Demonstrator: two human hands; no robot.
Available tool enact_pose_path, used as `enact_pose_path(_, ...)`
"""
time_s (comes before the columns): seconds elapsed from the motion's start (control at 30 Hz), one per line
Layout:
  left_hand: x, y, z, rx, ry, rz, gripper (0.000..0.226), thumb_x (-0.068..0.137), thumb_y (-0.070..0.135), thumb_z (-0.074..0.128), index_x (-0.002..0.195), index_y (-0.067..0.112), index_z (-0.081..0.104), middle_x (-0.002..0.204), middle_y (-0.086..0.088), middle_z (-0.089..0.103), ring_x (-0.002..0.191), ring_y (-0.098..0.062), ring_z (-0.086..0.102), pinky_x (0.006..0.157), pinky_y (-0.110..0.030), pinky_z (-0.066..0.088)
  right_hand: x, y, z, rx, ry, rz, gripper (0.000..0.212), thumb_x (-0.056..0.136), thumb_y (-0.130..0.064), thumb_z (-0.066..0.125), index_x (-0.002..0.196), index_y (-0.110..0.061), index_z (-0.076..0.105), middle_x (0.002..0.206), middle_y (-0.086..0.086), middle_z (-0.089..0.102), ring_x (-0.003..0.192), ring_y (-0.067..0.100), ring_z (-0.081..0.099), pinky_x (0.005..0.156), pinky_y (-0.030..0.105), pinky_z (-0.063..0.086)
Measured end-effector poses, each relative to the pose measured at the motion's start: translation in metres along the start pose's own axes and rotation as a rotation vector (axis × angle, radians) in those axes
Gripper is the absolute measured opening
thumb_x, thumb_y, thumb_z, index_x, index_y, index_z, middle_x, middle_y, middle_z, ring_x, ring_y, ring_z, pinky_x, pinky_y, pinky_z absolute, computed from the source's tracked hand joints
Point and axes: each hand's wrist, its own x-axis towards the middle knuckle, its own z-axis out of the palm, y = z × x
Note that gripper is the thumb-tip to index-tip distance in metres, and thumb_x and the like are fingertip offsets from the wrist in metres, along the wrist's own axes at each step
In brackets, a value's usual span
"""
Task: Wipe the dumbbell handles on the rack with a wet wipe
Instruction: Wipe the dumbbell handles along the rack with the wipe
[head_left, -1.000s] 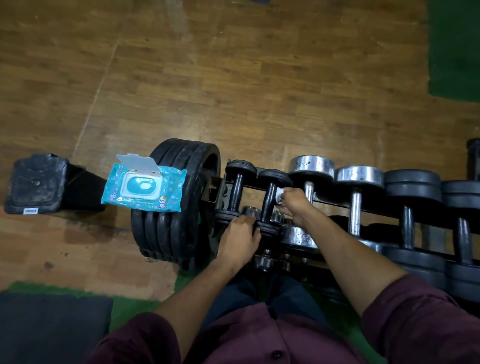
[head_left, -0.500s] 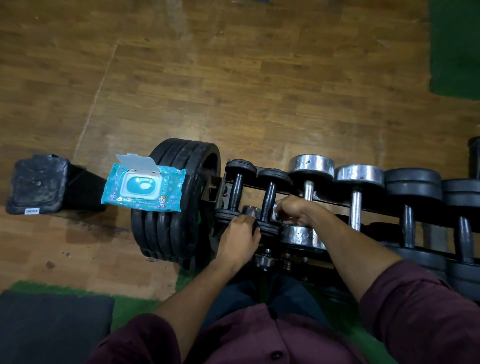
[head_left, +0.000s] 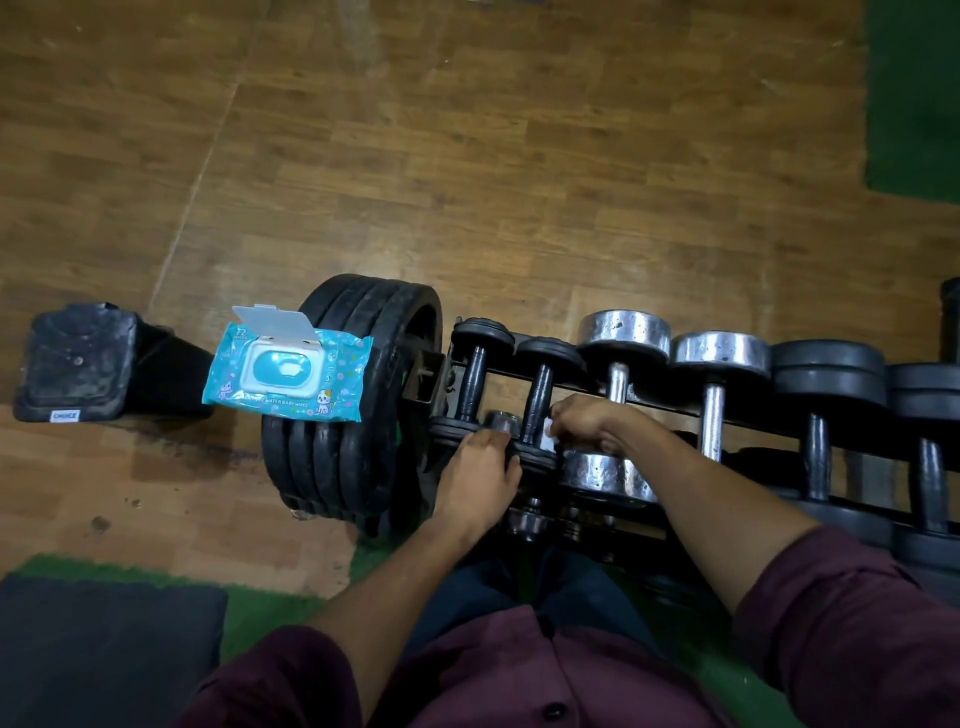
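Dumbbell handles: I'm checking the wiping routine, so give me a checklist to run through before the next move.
1. Wipe in right hand: ok.
2. Wipe at second black dumbbell: ok.
3. Left hand steadying that dumbbell's near end: ok.
4. Wipe still wet: cannot tell.
5. Pack on the plates, lid open: ok.
6. Chrome handles already wiped: cannot tell.

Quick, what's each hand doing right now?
Left hand: grips the near end of a small black dumbbell.
Right hand: pinches a white wet wipe beside the dumbbell's handle.
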Motion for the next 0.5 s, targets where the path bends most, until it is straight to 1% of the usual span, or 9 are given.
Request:
enact_pose_path(0.07,0.000,0.000,0.000,-0.005,0.000,-0.002,0.039,0.100,0.028,0.056,0.135,0.012,0.060,0.129,-0.006,0.063,0.122,-0.023,0.055,0.093,-0.039,0.055,0.000,-0.002,0.002,-0.025,-0.001,-0.012,0.030,0.094,0.002,0.057,0.066,-0.010,0.053,0.059,0.008,0.055,0.042,0.012,0.052,0.046,0.021,0.040)
enact_pose_path(0.17,0.000,0.000,0.000,-0.011,0.004,-0.007,0.039,0.100,0.028,0.056,0.136,0.012,0.059,0.130,-0.005,0.063,0.122,-0.022,0.054,0.094,-0.038,0.054,0.002,0.002,0.003,0.019,0.015,-0.002,0.028,0.091,0.001,0.062,0.065,-0.008,0.057,0.058,0.010,0.058,0.047,0.016,0.056,0.052,0.027,0.046)
enact_pose_path(0.23,-0.001,0.001,0.000,-0.011,0.008,-0.006,0.039,0.101,0.028,0.056,0.136,0.011,0.059,0.131,-0.005,0.063,0.123,-0.022,0.054,0.095,-0.037,0.053,0.001,0.003,0.001,0.029,0.025,-0.011,0.028,0.091,0.000,0.063,0.065,-0.008,0.057,0.056,0.011,0.060,0.045,0.018,0.057,0.050,0.028,0.046)
enact_pose_path(0.3,-0.001,0.001,0.000,-0.006,0.010,-0.009,0.039,0.100,0.028,0.056,0.135,0.011,0.060,0.132,-0.006,0.062,0.124,-0.023,0.054,0.096,-0.037,0.053,-0.003,0.001,-0.002,0.042,-0.006,-0.020,0.028,0.092,-0.003,0.063,0.066,-0.008,0.056,0.057,0.013,0.061,0.046,0.021,0.056,0.050,0.029,0.043)
enact_pose_path(0.33,-0.001,0.002,0.000,-0.005,0.010,-0.012,0.040,0.100,0.028,0.056,0.136,0.010,0.060,0.132,-0.006,0.062,0.124,-0.023,0.053,0.096,-0.038,0.053,-0.007,-0.002,-0.005,0.072,-0.020,-0.032,0.026,0.093,-0.003,0.062,0.068,-0.008,0.055,0.060,0.014,0.061,0.047,0.022,0.055,0.049,0.028,0.043)
enact_pose_path(0.4,-0.001,0.001,0.001,-0.005,0.009,-0.014,0.041,0.101,0.029,0.056,0.137,0.011,0.059,0.134,-0.006,0.061,0.125,-0.024,0.053,0.097,-0.038,0.053,-0.010,-0.010,-0.009,0.139,-0.011,-0.068,0.018,0.095,-0.003,0.060,0.080,-0.010,0.053,0.066,0.013,0.059,0.048,0.021,0.058,0.047,0.026,0.045)
enact_pose_path(0.43,-0.001,0.002,0.001,-0.004,0.007,-0.014,0.041,0.101,0.029,0.055,0.137,0.011,0.059,0.134,-0.005,0.061,0.126,-0.024,0.052,0.097,-0.038,0.052,-0.010,-0.015,-0.011,0.137,0.029,-0.106,0.014,0.095,-0.003,0.060,0.087,-0.012,0.052,0.069,0.010,0.059,0.050,0.020,0.061,0.049,0.027,0.048)
enact_pose_path(0.47,-0.002,0.002,0.000,-0.004,0.005,-0.014,0.041,0.101,0.029,0.055,0.138,0.011,0.058,0.135,-0.005,0.060,0.126,-0.023,0.052,0.097,-0.038,0.052,-0.010,-0.021,-0.012,0.074,0.109,-0.173,0.012,0.094,-0.005,0.060,0.092,-0.015,0.052,0.072,0.008,0.059,0.053,0.020,0.062,0.053,0.030,0.048)
enact_pose_path(0.5,-0.002,0.002,0.000,-0.005,0.002,-0.013,0.041,0.102,0.029,0.054,0.138,0.011,0.058,0.135,-0.005,0.060,0.126,-0.023,0.052,0.097,-0.038,0.052,-0.008,-0.026,-0.013,-0.063,0.220,-0.262,0.012,0.093,-0.008,0.058,0.095,-0.018,0.051,0.075,0.006,0.060,0.059,0.022,0.061,0.056,0.033,0.047)
